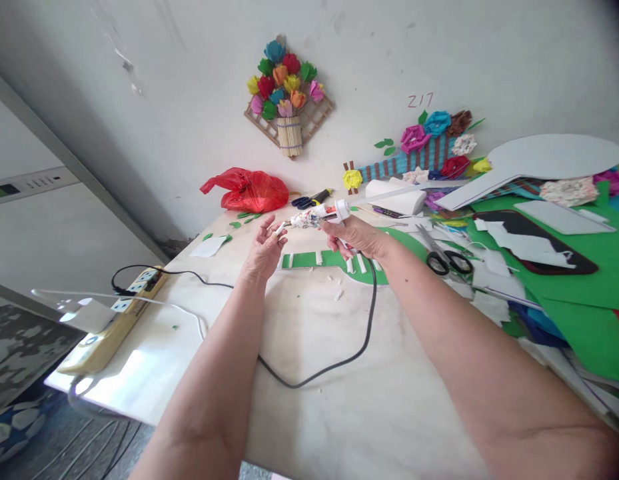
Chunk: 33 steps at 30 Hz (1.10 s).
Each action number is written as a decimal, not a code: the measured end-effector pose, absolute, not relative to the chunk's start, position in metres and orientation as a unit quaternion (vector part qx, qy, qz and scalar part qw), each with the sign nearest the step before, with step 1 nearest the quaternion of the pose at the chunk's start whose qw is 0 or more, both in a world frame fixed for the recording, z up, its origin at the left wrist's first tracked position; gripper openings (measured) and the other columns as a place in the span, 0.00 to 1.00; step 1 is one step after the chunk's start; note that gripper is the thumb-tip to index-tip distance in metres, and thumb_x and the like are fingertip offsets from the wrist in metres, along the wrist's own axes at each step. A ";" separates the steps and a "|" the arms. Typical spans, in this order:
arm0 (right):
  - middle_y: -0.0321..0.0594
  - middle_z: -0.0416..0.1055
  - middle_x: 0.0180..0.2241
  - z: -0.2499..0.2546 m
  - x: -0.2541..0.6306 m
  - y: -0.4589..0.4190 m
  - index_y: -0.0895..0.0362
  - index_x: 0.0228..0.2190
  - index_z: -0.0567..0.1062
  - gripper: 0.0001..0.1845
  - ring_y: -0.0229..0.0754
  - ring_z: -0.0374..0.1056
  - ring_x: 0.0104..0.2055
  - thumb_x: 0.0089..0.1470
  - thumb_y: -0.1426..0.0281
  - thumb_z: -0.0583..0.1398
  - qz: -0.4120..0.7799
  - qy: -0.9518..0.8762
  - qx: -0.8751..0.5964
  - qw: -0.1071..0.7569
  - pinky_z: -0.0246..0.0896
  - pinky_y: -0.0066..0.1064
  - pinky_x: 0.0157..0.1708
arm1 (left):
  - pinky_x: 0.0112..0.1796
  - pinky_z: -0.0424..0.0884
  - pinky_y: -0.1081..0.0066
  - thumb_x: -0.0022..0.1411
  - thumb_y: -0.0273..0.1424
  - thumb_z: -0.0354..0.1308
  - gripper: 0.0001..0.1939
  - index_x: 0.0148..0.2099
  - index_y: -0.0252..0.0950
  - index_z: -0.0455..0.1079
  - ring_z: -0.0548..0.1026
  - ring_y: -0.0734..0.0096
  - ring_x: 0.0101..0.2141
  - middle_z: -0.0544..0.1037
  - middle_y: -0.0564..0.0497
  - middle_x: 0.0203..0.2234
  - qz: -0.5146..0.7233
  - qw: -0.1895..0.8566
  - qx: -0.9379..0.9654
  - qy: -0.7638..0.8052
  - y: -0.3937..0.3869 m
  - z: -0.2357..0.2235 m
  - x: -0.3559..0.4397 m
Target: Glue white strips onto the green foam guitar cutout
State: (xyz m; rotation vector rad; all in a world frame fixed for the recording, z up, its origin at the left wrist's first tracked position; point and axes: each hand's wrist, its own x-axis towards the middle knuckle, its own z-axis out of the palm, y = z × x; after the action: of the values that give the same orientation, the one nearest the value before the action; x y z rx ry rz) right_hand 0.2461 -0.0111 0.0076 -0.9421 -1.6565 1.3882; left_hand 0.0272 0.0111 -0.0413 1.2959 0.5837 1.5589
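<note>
My right hand [362,238] is closed around the handle of a white glue gun [312,217], whose nozzle points left. A long translucent glue stick [409,189] sticks out of its back end. Between the fingertips of my left hand [263,257] is a small white paper roll [280,230], right at the nozzle tip. Below both hands lies a green guitar-shaped cutout [334,259] with several short white strips [358,263] across it; my hands hide part of it. The gun's black cord [372,320] loops over the table.
A power strip [114,327] with plugs sits at the table's left edge. Black-handled scissors [445,257], paper scraps and green sheets [579,320] crowd the right side. A red plastic bag [252,189] and pliers [312,199] lie near the wall. White scraps [338,295] dot the middle.
</note>
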 end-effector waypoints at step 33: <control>0.32 0.62 0.11 0.010 0.245 -0.012 0.59 0.18 0.66 0.27 0.28 0.53 0.08 0.41 0.46 0.57 0.521 -0.678 -0.359 0.374 0.46 0.22 0.08 | 0.35 0.65 0.76 0.37 0.33 0.69 0.29 0.45 0.40 0.66 0.70 0.78 0.33 0.73 0.52 0.34 0.653 0.562 0.474 0.183 0.011 -0.042 0.027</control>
State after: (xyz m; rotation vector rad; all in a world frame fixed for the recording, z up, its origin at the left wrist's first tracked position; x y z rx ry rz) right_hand 0.2447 -0.0122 0.0103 -0.9205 -1.7355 1.3352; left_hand 0.0266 0.0106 -0.0417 1.1158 0.4305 1.5369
